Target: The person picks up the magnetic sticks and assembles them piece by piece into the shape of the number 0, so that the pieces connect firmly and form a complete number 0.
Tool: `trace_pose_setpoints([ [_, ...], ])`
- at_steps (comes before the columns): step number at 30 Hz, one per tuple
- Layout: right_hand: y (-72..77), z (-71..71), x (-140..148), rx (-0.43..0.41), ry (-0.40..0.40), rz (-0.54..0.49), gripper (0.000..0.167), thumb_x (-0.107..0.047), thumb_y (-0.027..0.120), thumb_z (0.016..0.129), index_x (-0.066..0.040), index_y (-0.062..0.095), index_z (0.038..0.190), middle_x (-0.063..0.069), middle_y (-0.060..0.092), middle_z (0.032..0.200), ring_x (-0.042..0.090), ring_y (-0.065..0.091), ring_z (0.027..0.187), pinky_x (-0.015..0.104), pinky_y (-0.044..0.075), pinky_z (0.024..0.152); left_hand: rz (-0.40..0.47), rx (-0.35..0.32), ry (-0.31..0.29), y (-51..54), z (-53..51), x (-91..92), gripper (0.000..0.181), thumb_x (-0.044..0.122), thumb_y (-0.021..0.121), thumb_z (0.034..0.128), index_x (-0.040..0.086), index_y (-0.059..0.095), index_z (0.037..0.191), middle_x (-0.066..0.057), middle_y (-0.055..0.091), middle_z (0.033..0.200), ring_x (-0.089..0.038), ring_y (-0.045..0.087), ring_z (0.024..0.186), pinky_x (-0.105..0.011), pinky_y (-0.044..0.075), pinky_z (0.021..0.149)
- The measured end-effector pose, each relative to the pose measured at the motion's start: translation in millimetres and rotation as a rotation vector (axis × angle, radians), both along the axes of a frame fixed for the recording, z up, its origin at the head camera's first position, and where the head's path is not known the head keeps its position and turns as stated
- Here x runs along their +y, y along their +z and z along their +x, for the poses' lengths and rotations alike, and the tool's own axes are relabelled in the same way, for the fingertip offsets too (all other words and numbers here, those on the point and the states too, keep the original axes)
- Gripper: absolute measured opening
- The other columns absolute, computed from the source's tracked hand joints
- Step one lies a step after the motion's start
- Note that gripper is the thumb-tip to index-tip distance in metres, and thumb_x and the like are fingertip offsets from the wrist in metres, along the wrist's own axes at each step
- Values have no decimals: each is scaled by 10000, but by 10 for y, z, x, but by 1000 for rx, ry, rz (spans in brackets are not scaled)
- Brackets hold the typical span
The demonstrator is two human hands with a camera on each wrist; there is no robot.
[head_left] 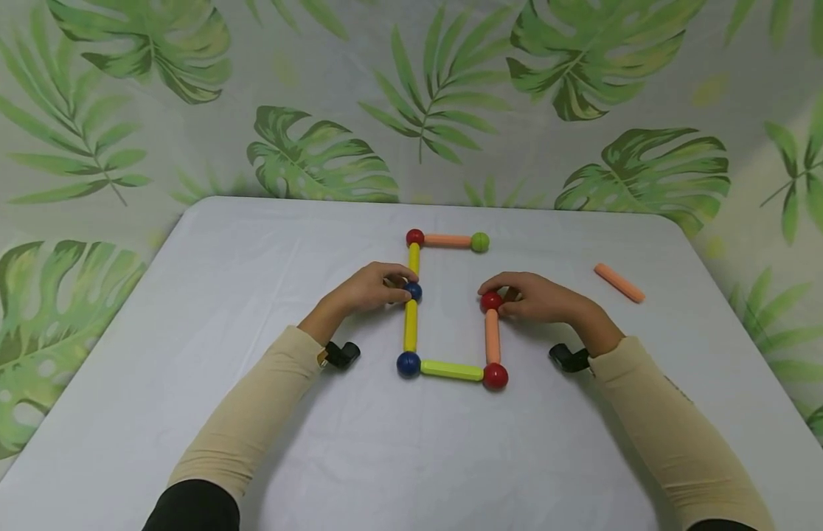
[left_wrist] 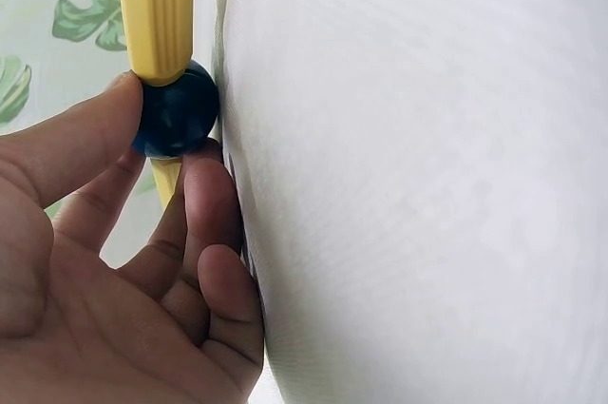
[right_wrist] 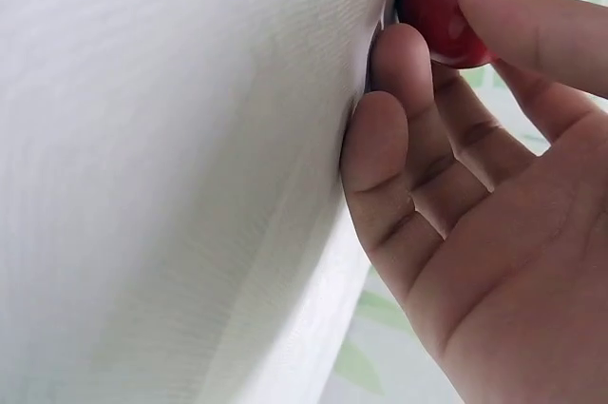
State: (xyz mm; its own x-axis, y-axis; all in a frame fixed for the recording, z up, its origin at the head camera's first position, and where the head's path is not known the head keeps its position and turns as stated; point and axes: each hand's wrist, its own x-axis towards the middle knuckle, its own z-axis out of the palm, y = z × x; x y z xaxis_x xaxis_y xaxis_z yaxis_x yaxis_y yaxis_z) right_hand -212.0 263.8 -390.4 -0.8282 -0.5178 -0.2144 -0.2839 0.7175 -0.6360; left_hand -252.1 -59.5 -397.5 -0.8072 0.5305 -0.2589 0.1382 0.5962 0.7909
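Note:
My left hand [head_left: 378,286] pinches a blue ball [left_wrist: 179,111] between thumb and fingers. Yellow rods [head_left: 411,326] run from that ball both toward and away from me. A red ball [right_wrist: 444,12] is held by my right hand [head_left: 540,296], thumb on one side and fingers on the other. From it an orange rod [head_left: 492,337] leads to a nearer red ball [head_left: 495,377]. A lime rod [head_left: 451,370] joins this one to the near blue ball [head_left: 408,364]. At the far end, a red ball [head_left: 414,237] connects through an orange rod [head_left: 447,240] to a green ball [head_left: 480,242].
A loose orange rod [head_left: 619,283] lies on the white table [head_left: 206,295] to the right of my right hand. Behind the table's far edge hangs a leaf-patterned cloth [head_left: 451,162]. Small black cameras [head_left: 569,358] are worn on both wrists.

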Motion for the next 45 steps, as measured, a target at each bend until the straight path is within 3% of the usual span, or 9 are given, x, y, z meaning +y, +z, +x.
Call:
trace_pose_setpoints([
  [10,2,-24,-9,17,19,-10,391,-48,623,945,-156,614,1321,100,603,1346,295,606,1154,513,485,1010,-11,-1,2,31,-1,-12,370,194,662,949,157,625,1315,-139,617,1283,-236,576,1017,-244,496,801],
  [23,-1,-33,-9,8,17,-1,436,-55,625,942,-141,580,1367,116,588,1371,297,618,1133,495,500,990,-17,6,2,-2,-10,-19,369,197,659,950,158,626,1315,-137,621,1280,-238,580,1014,-258,502,811],
  [29,117,-44,212,66,-5,-12,454,-51,603,951,-98,540,1398,149,625,1310,277,637,1074,471,515,942,-9,15,-2,7,6,-15,364,187,654,954,145,624,1314,-141,627,1269,-229,582,1000,-243,498,793],
  [34,271,-37,620,140,-92,30,403,-79,566,984,-59,545,1386,171,656,1248,311,621,1101,448,500,938,7,14,2,33,16,-12,362,174,658,949,141,629,1309,-140,629,1252,-232,580,996,-242,492,787],
  [37,327,-14,940,162,-214,86,389,-141,541,1009,-66,540,1390,181,647,1259,337,594,1143,422,486,891,15,10,-4,19,11,-7,360,173,660,948,138,631,1305,-140,630,1252,-235,579,1007,-241,492,792],
  [41,345,7,1340,128,-367,196,442,-225,506,1015,-37,489,1416,266,567,1324,427,532,1189,516,473,882,29,8,-11,-9,2,0,357,172,662,946,134,634,1300,-143,631,1259,-236,583,1018,-244,499,801],
  [45,286,-10,1538,104,-377,351,471,-177,541,945,36,499,1363,340,550,1273,471,538,1098,547,475,820,27,8,-9,-13,-6,-11,359,178,665,944,138,635,1300,-139,633,1257,-229,586,1008,-242,503,797],
])
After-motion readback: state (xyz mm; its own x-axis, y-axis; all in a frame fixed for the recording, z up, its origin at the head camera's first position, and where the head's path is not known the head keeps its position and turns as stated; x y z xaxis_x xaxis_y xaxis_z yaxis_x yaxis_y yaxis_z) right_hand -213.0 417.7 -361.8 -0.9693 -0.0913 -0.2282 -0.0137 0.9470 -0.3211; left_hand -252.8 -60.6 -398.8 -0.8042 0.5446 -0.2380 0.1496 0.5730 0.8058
